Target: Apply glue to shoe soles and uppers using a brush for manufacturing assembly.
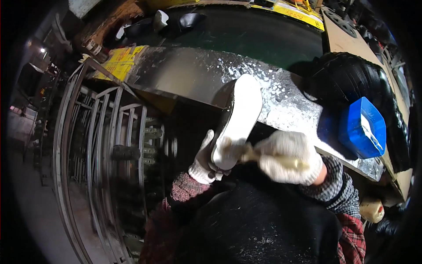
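A shoe [241, 110] is held bottom up, its long white sole facing me and its dark upper showing along the left edge. My left hand [203, 160], in a white knit glove, is closed round its near end from below, the thumb sticking up on the left. Also gloved, my right hand [288, 156] is wrapped round a pale-handled brush [249, 155]. The brush tip, blurred by motion, is at the right edge of the sole's near end. A greyish patch shows on the sole there.
A bench edge [176, 72] spattered white runs past the shoe's far end. Beyond lies a dark green belt [259, 37] carrying black-and-white pieces. A blue tub [362, 132] with white residue stands right, beside a black bulky thing [351, 81]. Metal racks [92, 154] fill the left.
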Available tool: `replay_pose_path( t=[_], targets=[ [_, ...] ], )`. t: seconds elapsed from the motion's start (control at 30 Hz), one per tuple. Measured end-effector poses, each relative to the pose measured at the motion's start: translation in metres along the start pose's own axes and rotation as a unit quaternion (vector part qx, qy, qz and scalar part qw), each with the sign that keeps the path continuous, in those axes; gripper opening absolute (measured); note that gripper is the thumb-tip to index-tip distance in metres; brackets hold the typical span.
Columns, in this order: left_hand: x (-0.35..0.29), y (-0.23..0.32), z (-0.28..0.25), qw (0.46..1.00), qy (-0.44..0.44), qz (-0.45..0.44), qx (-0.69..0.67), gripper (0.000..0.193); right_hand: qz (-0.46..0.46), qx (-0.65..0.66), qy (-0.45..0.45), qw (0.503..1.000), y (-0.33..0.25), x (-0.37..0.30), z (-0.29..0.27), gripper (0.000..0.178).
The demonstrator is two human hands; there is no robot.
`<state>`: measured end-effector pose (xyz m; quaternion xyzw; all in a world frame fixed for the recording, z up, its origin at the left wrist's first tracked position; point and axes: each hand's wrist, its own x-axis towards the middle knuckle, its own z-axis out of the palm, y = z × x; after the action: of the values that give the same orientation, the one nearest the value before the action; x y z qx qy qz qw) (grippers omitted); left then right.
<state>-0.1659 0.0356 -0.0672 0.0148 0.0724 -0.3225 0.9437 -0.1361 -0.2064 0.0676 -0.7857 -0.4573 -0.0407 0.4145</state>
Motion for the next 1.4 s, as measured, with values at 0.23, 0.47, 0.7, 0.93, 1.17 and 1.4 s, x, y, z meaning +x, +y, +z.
replay_pose_path(
  t=[0.23,0.47,0.7,0.93,1.17,1.4],
  targets=[
    [0.006,-0.003,-0.01,0.989,-0.102,0.038,0.097,0.075,0.206,0.257,0.043,0.943,-0.007,-0.011,0.002,0.02],
    [-0.004,0.011,-0.041,0.995,-0.096,-0.028,0.003,0.074,0.251,0.174,0.046,0.951,0.01,-0.056,-0.019,0.021],
    [-0.01,0.014,-0.036,0.981,-0.131,-0.089,-0.109,0.08,0.334,0.337,0.113,0.873,0.07,-0.045,-0.008,0.032],
    [-0.023,0.02,-0.059,0.986,-0.077,-0.056,-0.139,0.084,0.03,-0.088,0.029,0.995,0.063,0.002,-0.018,0.023],
    [-0.028,0.023,-0.059,0.997,-0.073,-0.036,-0.006,0.076,-0.017,-0.119,0.006,0.993,0.056,0.011,-0.051,0.025],
    [-0.033,0.022,-0.046,0.992,0.059,0.014,0.11,0.069,-0.039,-0.01,-0.018,0.999,0.087,0.056,-0.046,0.022]
  ],
)
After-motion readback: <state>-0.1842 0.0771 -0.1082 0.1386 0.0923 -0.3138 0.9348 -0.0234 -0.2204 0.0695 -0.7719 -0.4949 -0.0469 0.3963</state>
